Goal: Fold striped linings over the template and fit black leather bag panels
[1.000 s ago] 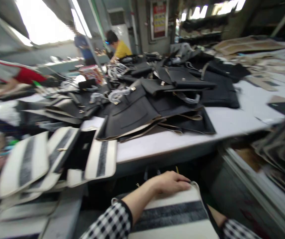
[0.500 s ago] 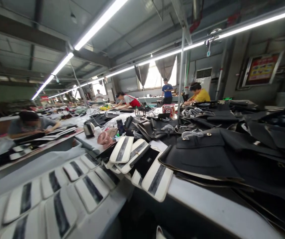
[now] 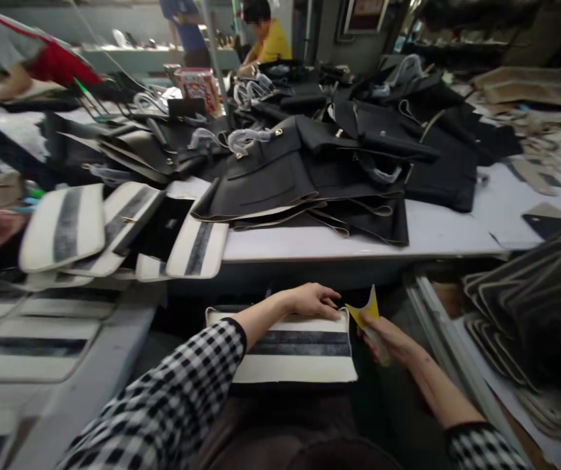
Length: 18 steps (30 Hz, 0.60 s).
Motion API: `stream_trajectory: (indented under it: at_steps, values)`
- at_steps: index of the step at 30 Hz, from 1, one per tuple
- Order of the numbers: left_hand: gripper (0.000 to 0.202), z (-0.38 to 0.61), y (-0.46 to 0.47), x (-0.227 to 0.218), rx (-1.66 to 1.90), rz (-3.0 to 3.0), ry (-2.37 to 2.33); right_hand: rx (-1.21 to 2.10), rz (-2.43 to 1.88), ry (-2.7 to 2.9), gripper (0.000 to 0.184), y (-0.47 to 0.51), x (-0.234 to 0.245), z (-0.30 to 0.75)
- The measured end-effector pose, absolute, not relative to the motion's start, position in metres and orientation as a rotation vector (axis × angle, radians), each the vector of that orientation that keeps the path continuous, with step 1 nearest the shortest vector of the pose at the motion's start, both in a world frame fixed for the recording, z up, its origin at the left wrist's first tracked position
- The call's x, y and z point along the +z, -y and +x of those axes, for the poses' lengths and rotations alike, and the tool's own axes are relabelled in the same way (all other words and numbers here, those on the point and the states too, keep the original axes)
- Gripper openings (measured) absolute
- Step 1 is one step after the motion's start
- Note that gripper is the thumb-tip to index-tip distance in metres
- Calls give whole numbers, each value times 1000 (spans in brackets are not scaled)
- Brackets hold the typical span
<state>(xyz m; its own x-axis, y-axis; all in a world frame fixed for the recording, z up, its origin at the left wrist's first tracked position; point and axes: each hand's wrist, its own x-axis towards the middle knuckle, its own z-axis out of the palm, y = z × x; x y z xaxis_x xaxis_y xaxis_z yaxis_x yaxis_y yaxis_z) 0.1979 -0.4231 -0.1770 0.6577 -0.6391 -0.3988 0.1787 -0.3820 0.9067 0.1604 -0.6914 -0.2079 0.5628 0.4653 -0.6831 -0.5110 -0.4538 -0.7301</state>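
Looked across a cluttered workshop: white table (image 3: pixel 280 245) heaped with black bag pieces (image 3: pixel 265 176) almost to its near edge, with a person in yellow (image 3: pixel 275 44) at work beyond. Swung back down to both hands after a look up half a second ago. Compared with a second ago, found right hand (image 3: pixel 392 334) out from behind the striped panel (image 3: pixel 304 365), gripping a curved yellow piece (image 3: pixel 369 310); read that as leaving the panel's right side accessible. Located panel just below table's near edge; couldn't see its support. Saw left hand (image 3: pixel 312 301) over its upper edge by the upper right corner, with fingers loosely extended, not curled around anything. Couldn't confirm contact between yellow piece and that corner. Noted white panels (image 3: pixel 65 228) along table's near left edge, grey bench (image 3: pixel 134 326) below, dark panels (image 3: pixel 510 294) stacked at right. Flagged left forearm (image 3: pixel 261 320) over panel's left part, metal rail (image 3: pixel 459 346) crowding right forearm (image 3: pixel 439 385).
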Motion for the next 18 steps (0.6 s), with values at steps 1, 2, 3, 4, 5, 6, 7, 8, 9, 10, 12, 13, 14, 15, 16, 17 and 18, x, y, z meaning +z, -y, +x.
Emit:
stream_trajectory:
  at_steps: [1,2,3,4,5,6,7,8,9,10,12,13,14,15,16,17,18]
  values:
    - [88,198,423,-178,-926,1752,376,1186,-1687,-46,63,704,-206,156]
    - [91,198,423,-179,-936,1749,379,1267,-1676,-16,66,712,-203,154]
    - [93,197,423,-178,-941,1752,381,1329,-1701,60,66,714,-199,156]
    - [94,195,423,-177,-942,1755,383,1352,-1765,166,65,713,-195,159]
    - [96,194,424,-175,-939,1756,381,1325,-1857,276,64,710,-190,164]
    - [98,193,424,-174,-932,1754,372,1248,-1964,371,63,705,-187,170]
    - [100,192,425,-173,-924,1746,356,1134,-2069,435,64,700,-183,177]
    - [102,192,425,-172,-918,1731,334,1011,-2160,456,66,695,-181,183]
    - [105,191,425,-172,-919,1708,308,911,-2238,455,69,690,-179,190]
    - [108,191,426,-171,-927,1683,282,827,-2314,448,73,687,-177,196]
    - [116,191,427,-171,-947,1641,230,656,-2483,486,75,680,-172,207]
    - [120,191,427,-171,-956,1626,204,576,-2558,531,74,676,-169,211]
    - [123,191,428,-171,-960,1616,178,508,-2620,593,71,672,-166,215]
    - [126,191,429,-172,-960,1613,155,453,-2668,668,68,668,-163,219]
    - [127,191,429,-172,-957,1615,141,414,-2704,749,66,663,-160,222]
    - [128,191,430,-172,-951,1623,135,389,-2732,829,65,658,-157,225]
    - [127,191,430,-172,-941,1640,138,374,-2753,904,65,653,-154,227]
